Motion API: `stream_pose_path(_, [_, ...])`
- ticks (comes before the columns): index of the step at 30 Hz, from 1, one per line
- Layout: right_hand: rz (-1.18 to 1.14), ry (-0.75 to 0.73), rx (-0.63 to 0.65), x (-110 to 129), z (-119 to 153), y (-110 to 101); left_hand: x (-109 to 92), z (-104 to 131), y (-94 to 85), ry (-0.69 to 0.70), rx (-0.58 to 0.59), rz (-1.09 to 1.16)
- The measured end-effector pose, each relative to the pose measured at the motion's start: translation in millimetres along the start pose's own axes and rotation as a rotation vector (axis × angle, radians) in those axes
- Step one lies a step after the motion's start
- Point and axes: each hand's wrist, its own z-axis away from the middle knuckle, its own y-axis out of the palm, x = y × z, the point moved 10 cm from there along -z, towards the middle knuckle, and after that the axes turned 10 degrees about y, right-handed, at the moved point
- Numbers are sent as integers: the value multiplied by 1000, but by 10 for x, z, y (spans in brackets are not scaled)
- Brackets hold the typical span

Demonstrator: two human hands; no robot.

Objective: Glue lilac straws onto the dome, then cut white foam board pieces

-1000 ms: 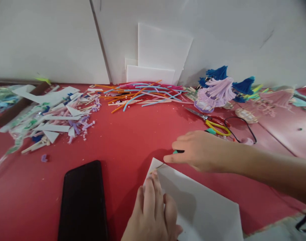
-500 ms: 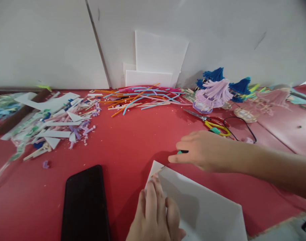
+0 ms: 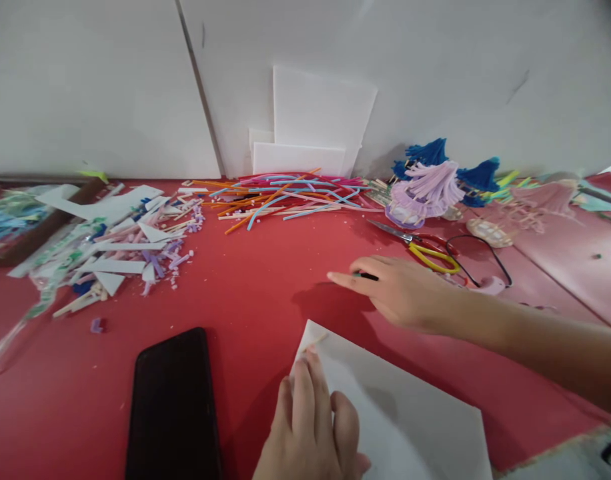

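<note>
My left hand [image 3: 313, 427] presses its fingertips on a thin pale stick [image 3: 322, 341], pinning it near the far corner of a white board [image 3: 425, 413]. Only the stick's tip shows past the fingers. Just beyond the board's edge, my right hand [image 3: 410, 293] hovers over the red table with its fingers wrapped around a teal-and-black cutter knife [image 3: 368, 275]. The forefinger points left along the tool, and most of the handle is hidden in the palm. Scissors [image 3: 430, 257] with red and yellow handles lie behind the right hand.
A black phone [image 3: 173, 407] lies left of the board. Offcuts and sticks [image 3: 130, 247] are heaped at the left. Coloured pipe cleaners [image 3: 285, 193] lie along the wall under white sheets [image 3: 320, 107]. Small fringed models [image 3: 430, 187] stand at the back right.
My right hand has moved up and slightly left, away from the board's corner, with the cutter knife still in it. My left hand stays on the stick.
</note>
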Motion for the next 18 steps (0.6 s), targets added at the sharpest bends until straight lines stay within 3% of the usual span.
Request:
stream_pose_path(3, [-51, 173, -28, -173, -25, 164, -4, 3, 4, 14, -3, -8])
stream_pose_path(6, [-124, 180, -53, -203, -26, 285, -5, 6, 3, 19, -22, -25])
stream_pose_path(10, [-127, 188, -160, -144, 6, 190, -4, 1, -9, 13, -44, -32])
stream_pose_path(14, [-356, 221, -314, 71, 145, -141, -6, 6, 14, -2, -25, 12])
stream_pose_path(18, [-650, 98, -190, 473, 230, -85, -55, 54, 60, 11, 4, 40])
